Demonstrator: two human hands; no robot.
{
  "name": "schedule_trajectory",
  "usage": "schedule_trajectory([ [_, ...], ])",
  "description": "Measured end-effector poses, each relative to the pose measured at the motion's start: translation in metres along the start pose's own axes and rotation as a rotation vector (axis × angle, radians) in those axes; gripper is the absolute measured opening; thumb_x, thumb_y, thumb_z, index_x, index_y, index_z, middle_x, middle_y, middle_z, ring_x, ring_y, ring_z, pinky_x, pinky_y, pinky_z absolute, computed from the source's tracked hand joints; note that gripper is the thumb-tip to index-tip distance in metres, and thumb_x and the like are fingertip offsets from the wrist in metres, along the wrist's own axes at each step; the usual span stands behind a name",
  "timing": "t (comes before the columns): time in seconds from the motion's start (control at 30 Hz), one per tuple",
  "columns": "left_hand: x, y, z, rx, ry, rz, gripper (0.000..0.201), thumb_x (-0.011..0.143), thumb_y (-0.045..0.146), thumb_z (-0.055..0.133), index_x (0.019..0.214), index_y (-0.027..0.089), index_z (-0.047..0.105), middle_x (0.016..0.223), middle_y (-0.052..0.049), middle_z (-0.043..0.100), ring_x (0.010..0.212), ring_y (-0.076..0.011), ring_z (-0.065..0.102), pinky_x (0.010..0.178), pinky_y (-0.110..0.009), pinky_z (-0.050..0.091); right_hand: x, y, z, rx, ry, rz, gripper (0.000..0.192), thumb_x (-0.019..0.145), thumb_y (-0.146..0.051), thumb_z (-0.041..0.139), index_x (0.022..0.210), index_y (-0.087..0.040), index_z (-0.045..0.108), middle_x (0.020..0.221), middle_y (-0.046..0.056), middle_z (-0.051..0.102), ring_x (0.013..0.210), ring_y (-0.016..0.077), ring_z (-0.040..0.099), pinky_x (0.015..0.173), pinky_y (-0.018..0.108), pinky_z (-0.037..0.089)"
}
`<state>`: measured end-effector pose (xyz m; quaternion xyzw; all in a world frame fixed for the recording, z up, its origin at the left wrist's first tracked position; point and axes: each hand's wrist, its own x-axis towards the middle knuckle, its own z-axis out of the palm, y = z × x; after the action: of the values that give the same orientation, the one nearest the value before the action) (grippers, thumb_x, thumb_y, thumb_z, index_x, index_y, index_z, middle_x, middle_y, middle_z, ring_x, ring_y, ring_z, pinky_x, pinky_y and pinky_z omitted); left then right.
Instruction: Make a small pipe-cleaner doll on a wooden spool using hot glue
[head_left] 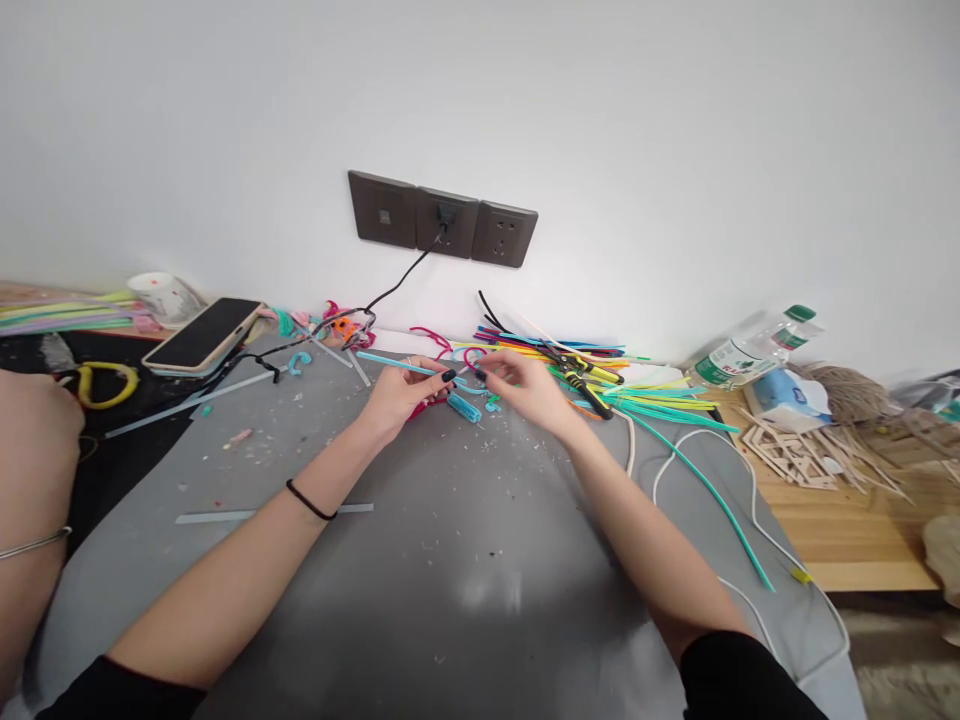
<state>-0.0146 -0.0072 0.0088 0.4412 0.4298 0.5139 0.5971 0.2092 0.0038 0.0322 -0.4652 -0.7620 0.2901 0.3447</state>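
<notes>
White wall (637, 130), dark sockets (466, 226), grey tabletop (397, 600)

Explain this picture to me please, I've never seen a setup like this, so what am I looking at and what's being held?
There's no machine here: a person works with two bare hands, seen by one camera worn on their head, looking forward and down. The left hand pinches a light-blue fuzzy stem. The right hand is close beside it; its fingertips are too small to tell what they grip. On the grey surface, yellow-and-black pliers lie among colourful stems, with small scraps scattered about. Farther left are a phone and a paper cup. The arm at the left edge is another person's.
</notes>
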Motion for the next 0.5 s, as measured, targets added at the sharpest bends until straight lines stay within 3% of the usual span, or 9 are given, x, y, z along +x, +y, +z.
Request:
schedule_trajectory([
  [0.1, 0.002, -0.001, -0.002, 0.008, 0.017, 0.051, 0.059, 0.042, 0.055, 0.101, 0.073, 0.017, 0.069, 0.061, 0.0, 0.066, 0.055, -0.0114, 0.056, 0.056, -0.025, 0.043, 0.0, -0.003, 0.039, 0.318, -0.022, 0.034, 0.019, 0.088, -0.032, 0.064, 0.103, -0.021, 0.071, 0.096, 0.006, 0.077, 0.085, 0.019, 0.073, 0.074, 0.032, 0.059],
  [0.2, 0.002, -0.004, -0.003, 0.062, 0.005, 0.092, 0.053, 0.05, 0.056, 0.097, 0.074, 0.018, 0.069, 0.063, 0.001, 0.066, 0.055, -0.011, 0.055, 0.055, -0.025, 0.044, 0.0, 0.002, 0.053, 0.454, 0.042, 0.045, 0.017, 0.085, -0.035, 0.069, 0.094, -0.021, 0.07, 0.092, 0.005, 0.076, 0.086, 0.0199, 0.074, 0.077, 0.033, 0.061],
  [0.37, 0.0, -0.009, -0.002, 0.296, -0.007, 0.211, 0.039, 0.066, 0.05, 0.086, 0.086, 0.019, 0.073, 0.083, -0.004, 0.074, 0.067, -0.0156, 0.064, 0.063, -0.029, 0.052, -0.002, 0.019, 0.059, 0.429, 0.161, 0.006, 0.019, 0.085, -0.038, 0.07, 0.093, -0.021, 0.072, 0.09, 0.005, 0.076, 0.079, 0.0188, 0.072, 0.073, 0.032, 0.06],
  [0.5, -0.002, -0.012, -0.002, 0.459, 0.027, 0.315, 0.027, 0.078, 0.043, 0.073, 0.09, 0.019, 0.074, 0.089, -0.005, 0.076, 0.066, -0.0162, 0.066, 0.064, -0.03, 0.053, -0.008, 0.019, 0.063, 0.299, 0.216, -0.075, 0.013, 0.089, -0.031, 0.064, 0.095, -0.022, 0.072, 0.093, 0.006, 0.077, 0.081, 0.0182, 0.071, 0.073, 0.031, 0.059],
])
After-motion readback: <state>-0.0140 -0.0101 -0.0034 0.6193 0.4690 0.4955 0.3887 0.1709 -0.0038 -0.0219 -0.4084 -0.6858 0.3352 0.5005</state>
